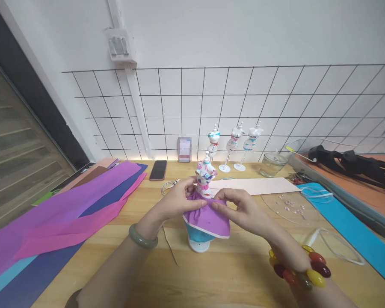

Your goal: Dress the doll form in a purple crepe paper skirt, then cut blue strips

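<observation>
A small white dress form (205, 174) with painted marks and a pink band stands upright in the middle of the table. Around its waist hangs a gathered purple cloth (213, 219) with a white edge, over a teal layer (197, 234). My left hand (182, 199) is at the left side of the waist, thumb in front, fingers closed on the purple cloth. On the right side, my right hand (235, 206) pinches the same cloth near the waist, its thumb and index finger close to my left thumb. The form's round white base shows below the teal layer.
Coloured cloth strips (93, 209) lie at the left. Behind are a dark phone (158, 170), a small upright screen (184, 149), more dress forms (235, 139) and a glass jar (272, 164). At right lie beads on a clear dish (290, 207), blue cloth (349, 229) and a white cord (336, 252).
</observation>
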The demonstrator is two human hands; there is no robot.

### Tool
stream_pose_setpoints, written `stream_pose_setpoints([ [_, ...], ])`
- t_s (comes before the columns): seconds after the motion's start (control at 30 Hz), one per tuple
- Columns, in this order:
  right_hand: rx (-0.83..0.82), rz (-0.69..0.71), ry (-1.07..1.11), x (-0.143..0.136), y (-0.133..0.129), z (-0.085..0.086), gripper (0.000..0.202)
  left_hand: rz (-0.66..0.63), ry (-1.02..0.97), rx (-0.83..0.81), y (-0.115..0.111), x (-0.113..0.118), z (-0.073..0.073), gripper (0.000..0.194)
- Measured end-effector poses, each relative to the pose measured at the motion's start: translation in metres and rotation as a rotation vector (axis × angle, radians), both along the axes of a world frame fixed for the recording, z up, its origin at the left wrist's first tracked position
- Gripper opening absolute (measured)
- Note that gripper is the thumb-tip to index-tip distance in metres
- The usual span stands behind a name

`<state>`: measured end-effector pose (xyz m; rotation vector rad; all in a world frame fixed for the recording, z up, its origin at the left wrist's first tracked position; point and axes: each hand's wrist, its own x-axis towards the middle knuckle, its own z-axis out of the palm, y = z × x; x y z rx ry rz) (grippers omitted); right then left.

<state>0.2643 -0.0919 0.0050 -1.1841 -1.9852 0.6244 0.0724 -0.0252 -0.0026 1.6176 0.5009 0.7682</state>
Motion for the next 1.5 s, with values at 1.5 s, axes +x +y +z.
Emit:
stream_pose_setpoints([
  [1.5, -0.169, -0.143, 0.089, -0.005, -0.002, -0.002, 0.023, -0.083, 0.053, 0.145, -0.004, -0.002, 0.004, 0.045],
])
